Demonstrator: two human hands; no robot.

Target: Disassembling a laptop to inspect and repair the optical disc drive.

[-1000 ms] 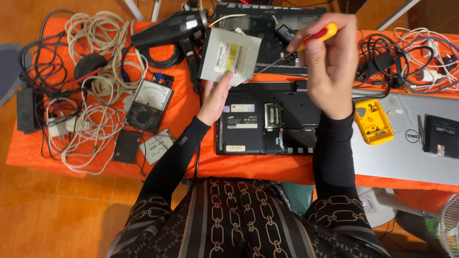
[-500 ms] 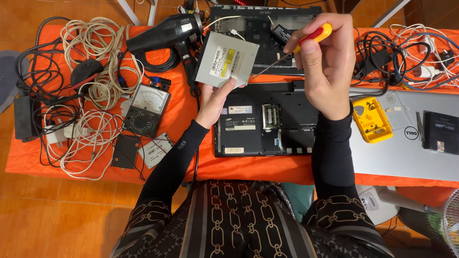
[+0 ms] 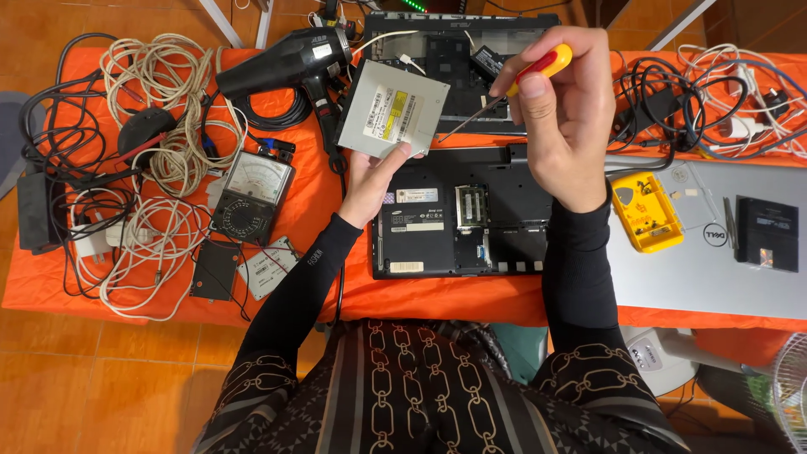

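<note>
While the left hand (image 3: 370, 181) props the flat grey optical drive (image 3: 392, 109) up on its fingertips above the rear middle of the counter (image 3: 471, 304), the right hand (image 3: 567, 126) pinches a red-and-yellow-handled screwdriver (image 3: 504, 91) between thumb and forefingers, its tip just at the drive's right edge. The drive rests on only a few fingers along its lower edge (a loose hold, by the look of it), so a hard push from the blade could tip it off and drop it onto the upturned black laptop (image 3: 458, 214) directly below, whose open bays show bare circuit parts. A slip of the tip could also score the drive's label or jab the left fingers.

Behind the drive lie a black heat gun (image 3: 282, 67) and a second stripped laptop chassis (image 3: 458, 55). Toward the left edge sit an analogue multimeter (image 3: 250, 196) and tangled pale cables (image 3: 151, 168); toward the right, a yellow tester (image 3: 643, 210) lies on a closed silver laptop (image 3: 706, 269). More cables (image 3: 706, 92) crowd the rear right corner, leaving little room to set anything down.
</note>
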